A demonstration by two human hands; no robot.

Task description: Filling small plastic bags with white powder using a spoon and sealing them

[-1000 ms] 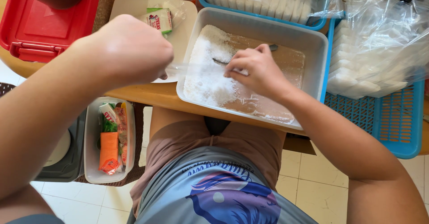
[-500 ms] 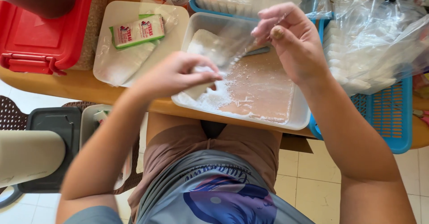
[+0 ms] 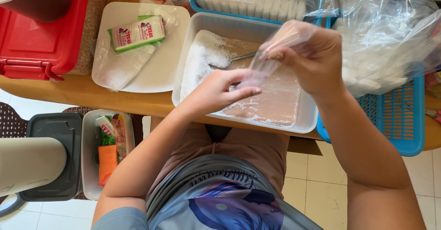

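1. Left hand [image 3: 220, 92], palm down over the near half of the tray, fingers pinched narrow on the lower end of a small clear plastic bag [image 3: 271, 58].
2. Right hand [image 3: 317, 58], at two o'clock from the left and just beside it, curled closed around the bag's upper end, knuckles up.
3. Bag stretched between both hands above the tray, long axis running from eight o'clock up to two o'clock; equally near both, gripped by both.
4. Below, a shallow white rectangular plastic tray [image 3: 317, 117] with white coarse grains [image 3: 200, 58] heaped at its nine o'clock side.
5. Metal spoon [image 3: 229, 61] lying in the grains, at twelve o'clock from the left hand, handle toward the right hand, untouched.
6. At nine o'clock of the tray, a white square lid [image 3: 174, 51] carrying flat clear packets.
7. At three o'clock, a blue plastic basket [image 3: 404, 124] under crumpled clear bags.
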